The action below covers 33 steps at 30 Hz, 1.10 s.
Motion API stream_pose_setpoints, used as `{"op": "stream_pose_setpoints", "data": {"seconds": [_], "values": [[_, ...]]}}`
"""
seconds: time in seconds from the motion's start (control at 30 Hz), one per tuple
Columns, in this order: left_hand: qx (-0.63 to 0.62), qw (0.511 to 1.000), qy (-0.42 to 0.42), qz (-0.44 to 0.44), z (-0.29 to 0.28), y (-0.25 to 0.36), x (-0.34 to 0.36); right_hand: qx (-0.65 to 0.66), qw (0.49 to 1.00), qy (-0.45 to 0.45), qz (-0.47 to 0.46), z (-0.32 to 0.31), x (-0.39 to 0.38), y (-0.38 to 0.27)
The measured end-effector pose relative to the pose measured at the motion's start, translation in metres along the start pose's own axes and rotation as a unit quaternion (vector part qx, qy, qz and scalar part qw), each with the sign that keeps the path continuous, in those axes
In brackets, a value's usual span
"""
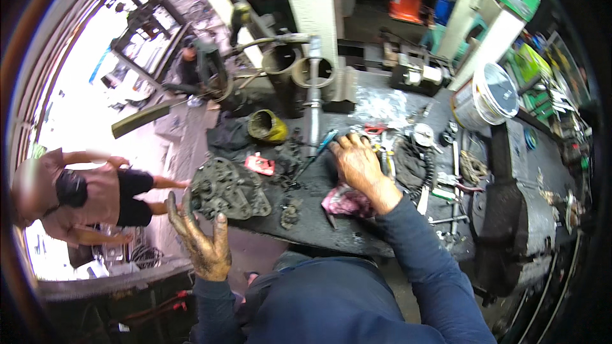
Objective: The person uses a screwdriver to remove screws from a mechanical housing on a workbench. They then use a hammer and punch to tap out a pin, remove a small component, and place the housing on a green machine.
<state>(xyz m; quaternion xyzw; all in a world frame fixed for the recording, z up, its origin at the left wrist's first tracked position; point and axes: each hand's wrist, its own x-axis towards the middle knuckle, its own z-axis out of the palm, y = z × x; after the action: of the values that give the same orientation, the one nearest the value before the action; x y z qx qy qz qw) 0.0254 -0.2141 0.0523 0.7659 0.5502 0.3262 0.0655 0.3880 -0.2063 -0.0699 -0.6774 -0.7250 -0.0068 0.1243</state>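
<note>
My left hand [204, 242], its fingers and palm blackened with grease, is raised and open with the fingers apart. It holds nothing and is just in front of a grimy metal casting [233, 188] at the bench's near left edge. My right hand [358, 164] reaches over the middle of the bench, palm down, fingers loosely apart. Its fingertips are beside a blue-handled tool with a thin dark shaft [310, 163]; whether they touch it is unclear. A pink patterned rag [344, 201] lies by the right wrist. A small red-and-white packet [259, 164] sits behind the casting.
A yellow can [268, 127] and open metal cylinders [280, 60] stand at the back. Right of my hand lie pliers, wrenches, a dial gauge [423, 134] and a white bucket [488, 95]. A vise [519, 229] takes up the right end. Another person [95, 194] stands at left.
</note>
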Motion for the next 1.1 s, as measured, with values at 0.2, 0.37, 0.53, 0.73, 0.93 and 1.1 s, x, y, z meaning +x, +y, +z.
{"op": "stream_pose_setpoints", "data": {"seconds": [0.2, 0.37, 0.53, 0.73, 0.93, 1.1], "values": [[0.065, 0.995, 0.018, -0.077, -0.021, -0.019, -0.034, -0.124, 0.964, -0.235, -0.027, 0.057, 0.059, -0.004], [0.067, 0.989, -0.028, -0.129, -0.023, -0.037, -0.063, -0.132, 0.984, -0.096, -0.069, 0.063, 0.058, 0.011], [0.009, 0.994, -0.071, -0.086, -0.037, -0.065, -0.044, -0.060, 0.996, -0.047, -0.036, -0.012, 0.005, 0.012], [0.051, 0.964, -0.188, 0.178, -0.041, -0.082, 0.033, 0.224, 0.968, 0.031, 0.106, -0.142, -0.052, -0.034], [-0.030, 0.932, -0.220, 0.287, -0.029, -0.105, 0.093, 0.258, 0.949, 0.180, 0.009, -0.235, -0.046, -0.145], [-0.027, 0.927, -0.252, 0.275, -0.004, -0.105, 0.085, 0.177, 0.966, 0.152, -0.108, -0.257, -0.017, -0.219]]}}
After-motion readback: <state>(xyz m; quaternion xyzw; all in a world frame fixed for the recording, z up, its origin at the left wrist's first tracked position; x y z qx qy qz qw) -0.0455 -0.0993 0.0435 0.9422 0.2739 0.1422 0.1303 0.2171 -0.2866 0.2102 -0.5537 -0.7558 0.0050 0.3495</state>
